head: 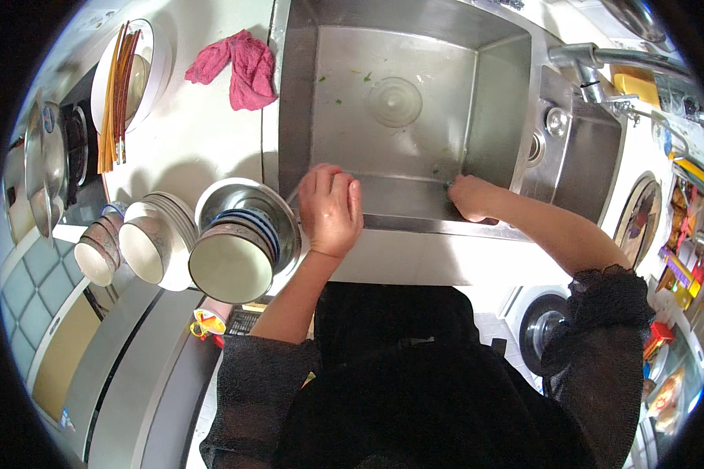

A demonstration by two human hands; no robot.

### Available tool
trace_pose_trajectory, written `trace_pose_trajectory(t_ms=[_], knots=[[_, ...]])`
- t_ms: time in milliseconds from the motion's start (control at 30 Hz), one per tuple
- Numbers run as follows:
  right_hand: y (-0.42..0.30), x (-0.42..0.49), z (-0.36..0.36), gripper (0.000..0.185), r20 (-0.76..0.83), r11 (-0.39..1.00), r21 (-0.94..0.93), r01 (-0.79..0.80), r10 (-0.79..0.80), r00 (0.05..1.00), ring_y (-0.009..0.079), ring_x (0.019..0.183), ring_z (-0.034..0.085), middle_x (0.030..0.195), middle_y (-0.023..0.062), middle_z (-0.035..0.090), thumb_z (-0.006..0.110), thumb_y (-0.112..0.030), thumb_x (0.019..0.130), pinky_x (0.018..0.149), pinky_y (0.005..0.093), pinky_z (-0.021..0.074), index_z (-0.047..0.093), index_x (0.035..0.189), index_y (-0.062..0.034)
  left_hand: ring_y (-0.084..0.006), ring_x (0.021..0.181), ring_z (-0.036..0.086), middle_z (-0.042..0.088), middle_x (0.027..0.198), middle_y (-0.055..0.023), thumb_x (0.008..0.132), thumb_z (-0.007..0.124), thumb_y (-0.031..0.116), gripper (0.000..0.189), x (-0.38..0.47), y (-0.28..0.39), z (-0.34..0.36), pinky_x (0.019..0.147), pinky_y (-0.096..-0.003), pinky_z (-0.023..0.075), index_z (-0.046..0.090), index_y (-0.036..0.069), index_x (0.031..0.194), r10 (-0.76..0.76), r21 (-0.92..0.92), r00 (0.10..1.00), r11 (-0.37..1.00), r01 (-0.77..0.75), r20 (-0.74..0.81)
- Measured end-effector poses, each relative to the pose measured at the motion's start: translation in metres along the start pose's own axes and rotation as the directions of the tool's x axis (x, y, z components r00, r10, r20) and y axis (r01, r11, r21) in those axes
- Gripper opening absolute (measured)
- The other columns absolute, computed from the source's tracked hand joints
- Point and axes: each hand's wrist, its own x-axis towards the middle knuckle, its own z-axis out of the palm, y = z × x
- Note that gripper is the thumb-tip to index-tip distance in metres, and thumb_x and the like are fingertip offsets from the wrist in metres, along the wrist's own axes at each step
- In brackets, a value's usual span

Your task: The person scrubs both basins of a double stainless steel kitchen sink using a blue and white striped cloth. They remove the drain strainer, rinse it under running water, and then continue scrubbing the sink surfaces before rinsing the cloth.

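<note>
My left hand [330, 210] hovers over the front left corner of the stainless steel sink [352, 146]. Its skin looks wet, the fingers are curled, and the palm is hidden. Reaching down at the front right corner of the basin is my right hand [474, 198]; its fingertips are hidden, so I cannot tell whether it holds anything. Small green scraps [367, 76] lie on the basin floor around the round drain cover [395, 102]. Just left of my left hand, stacked bowls [232, 267] rest in a metal basin [226, 193].
Further left stand stacked plates [173, 246] and smaller bowls [97, 258]. A pink cloth [249, 70] lies on the counter [211, 138], near chopsticks [120, 99] across a white bowl [163, 70]. The faucet [586, 64] is beside a smaller sink [586, 152] at right.
</note>
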Motion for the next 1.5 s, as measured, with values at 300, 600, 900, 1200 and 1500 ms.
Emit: trace_pose_trajectory(t_ms=[300, 600, 900, 1200, 1500], knots=[[-0.111, 0.055, -0.066, 0.031, -0.625, 0.623, 0.469, 0.626, -0.267, 0.734, 0.0426, 0.101, 0.058, 0.103, 0.0291, 0.06, 0.059, -0.01, 0.079, 0.088, 0.0504, 0.0453, 0.059, 0.108, 0.0004, -0.0352, 0.113, 0.047, 0.049, 0.119, -0.0168, 0.087, 0.052, 0.009, 0.023, -0.005, -0.001, -0.003, 0.096, -0.0459, 0.0372, 0.054, 0.0, 0.108, -0.052, -0.035, 0.993, 0.998, 0.049, -0.103], [-0.014, 0.065, -0.02, 0.041, -0.147, 0.947, 0.263, 0.183, -0.148, 0.978, 0.0395, 0.108, 0.057, 0.114, 0.0225, 0.061, 0.057, 0.001, 0.074, 0.087, 0.0452, 0.0487, 0.058, 0.116, 0.0045, -0.0307, 0.072, 0.058, 0.059, 0.074, -0.0106, 0.08, 0.062, 0.008, 0.01, -0.006, -0.003, 0.0, 0.068, -0.0413, 0.0436, 0.06, 0.004, 0.071, -0.014, -0.056, 0.999, 0.998, 0.017, 0.052], [-0.007, 0.134, -0.029, 0.029, -0.819, 0.888, 0.387, 0.25, 0.206, 0.536, 0.0412, 0.099, 0.058, 0.101, 0.0215, 0.06, 0.057, 0.001, 0.075, 0.084, 0.0463, 0.0482, 0.061, 0.104, 0.0018, -0.0275, 0.06, 0.053, 0.049, 0.062, -0.0076, 0.074, 0.066, 0.009, 0.02, -0.003, 0.002, -0.003, 0.054, -0.0393, 0.0404, 0.052, 0.007, 0.059, 0.023, -0.079, 0.995, 0.997, -0.016, 0.095], [-0.091, 0.122, -0.093, 0.025, -0.691, 0.603, 0.519, 0.605, -0.12, 0.712, 0.0383, 0.102, 0.055, 0.105, 0.0188, 0.055, 0.06, -0.006, 0.081, 0.088, 0.0438, 0.0455, 0.061, 0.107, -0.0077, -0.0282, 0.06, 0.05, 0.048, 0.064, -0.008, 0.069, 0.068, 0.005, 0.018, -0.009, -0.003, -0.003, 0.053, -0.0391, 0.0398, 0.052, 0.006, 0.063, 0.15, -0.236, 0.987, 0.962, -0.135, 0.049], [-0.138, 0.114, -0.106, 0.02, -0.826, 0.28, 0.489, 0.826, -0.154, 0.542, 0.0373, 0.093, 0.053, 0.098, 0.019, 0.056, 0.059, -0.013, 0.081, 0.082, 0.0436, 0.0433, 0.058, 0.098, -0.0023, -0.0286, 0.064, 0.052, 0.05, 0.069, -0.0091, 0.07, 0.069, 0.006, 0.012, -0.04, 0.026, -0.014, 0.058, -0.0378, 0.0447, 0.057, 0.004, 0.069, 0.167, -0.376, 0.982, 0.919, -0.121, 0.093]])
